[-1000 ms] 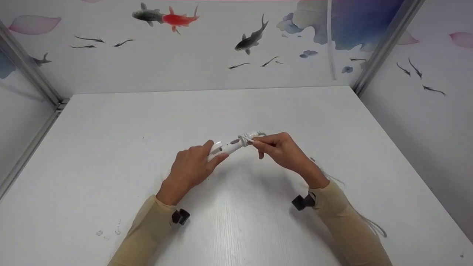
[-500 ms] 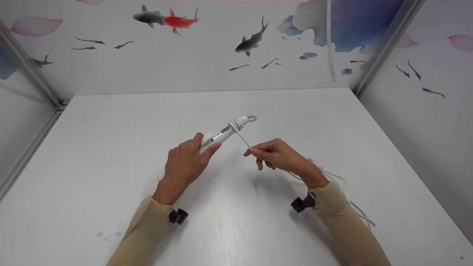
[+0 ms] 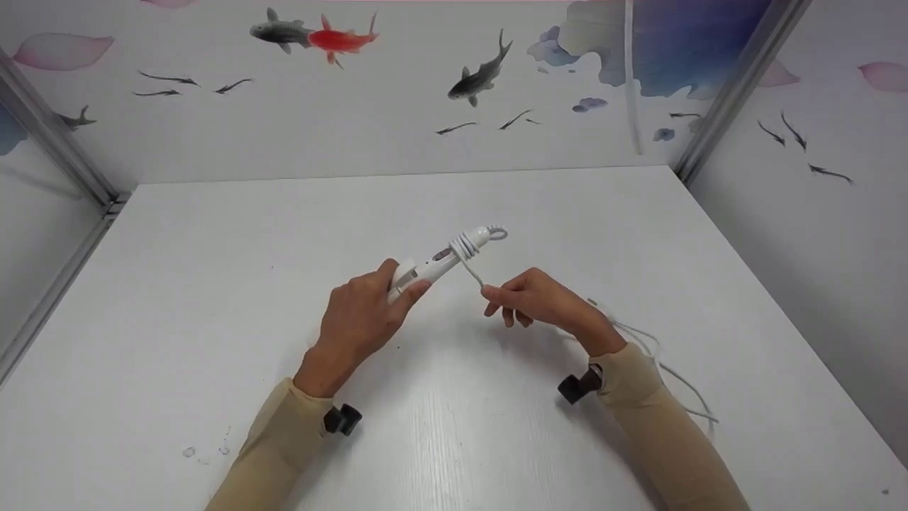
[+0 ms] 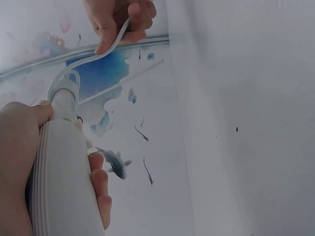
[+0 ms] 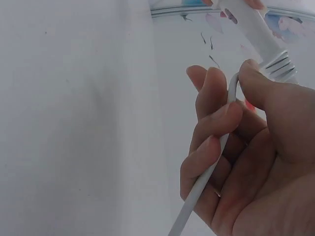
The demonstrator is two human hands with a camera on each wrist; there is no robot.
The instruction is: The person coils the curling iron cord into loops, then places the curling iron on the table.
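Note:
A white hair iron with a dark oval switch is held up at a slant over the table, its cord end pointing away to the right. My left hand grips its wide ribbed body, thumb along the near side. Several turns of white cord wrap the narrow handle, and a small loop of cord stands out at its tip. Below and right of the handle, my right hand pinches the cord between thumb and forefinger, the stretch up to the coils taut. In the right wrist view the cord runs on under the curled fingers.
The loose cord trails over the white table beside the right forearm, partly hidden by the sleeve. Walls with painted fish enclose the back and sides. Each wrist carries a small black camera.
My right hand has come down and away from the handle, drawing the cord out below the coils. The hair iron was lifted, then shifted slightly right; the trailing cord slid along the table.

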